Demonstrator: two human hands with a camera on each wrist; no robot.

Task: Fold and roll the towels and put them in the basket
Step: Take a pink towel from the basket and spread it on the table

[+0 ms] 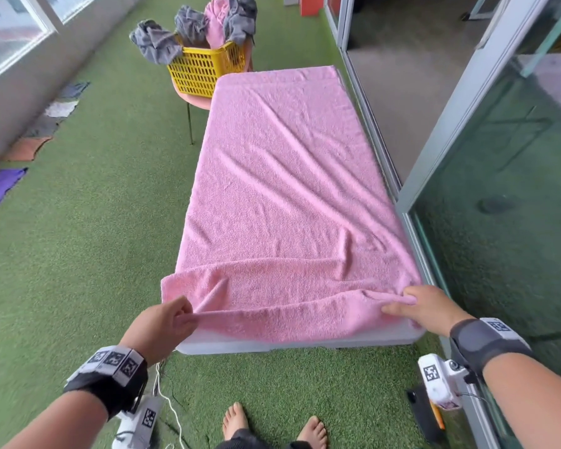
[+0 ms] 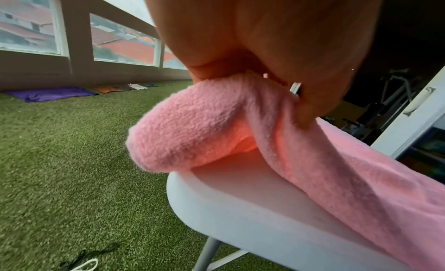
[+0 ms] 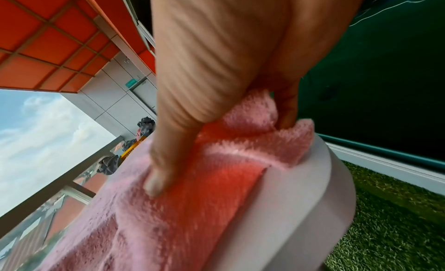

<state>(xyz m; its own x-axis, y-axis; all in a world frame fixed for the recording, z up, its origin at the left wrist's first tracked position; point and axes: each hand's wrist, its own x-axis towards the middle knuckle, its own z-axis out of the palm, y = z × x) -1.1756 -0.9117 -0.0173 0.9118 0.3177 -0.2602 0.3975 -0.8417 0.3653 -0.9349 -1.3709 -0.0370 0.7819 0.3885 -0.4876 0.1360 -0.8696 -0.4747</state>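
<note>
A large pink towel (image 1: 282, 176) lies spread along a white table (image 1: 272, 346), covering nearly all of it. My left hand (image 1: 172, 319) pinches the towel's near left edge, lifted a little off the table corner (image 2: 240, 208); the pink towel (image 2: 192, 130) bunches below my fingers. My right hand (image 1: 415, 307) pinches the near right edge, thumb pressed on the pink towel (image 3: 192, 208) at the table corner (image 3: 313, 199). A small fold of cloth lies across the near end between both hands. A yellow basket (image 1: 204, 68) stands beyond the table's far left end.
Grey and pink towels (image 1: 208, 24) are heaped in the basket, which sits on a pink stool (image 1: 193, 100). Cloths (image 1: 0, 189) lie on green turf along the left wall. A glass sliding door (image 1: 499, 189) runs close along the table's right side. My bare feet (image 1: 272, 426) stand below.
</note>
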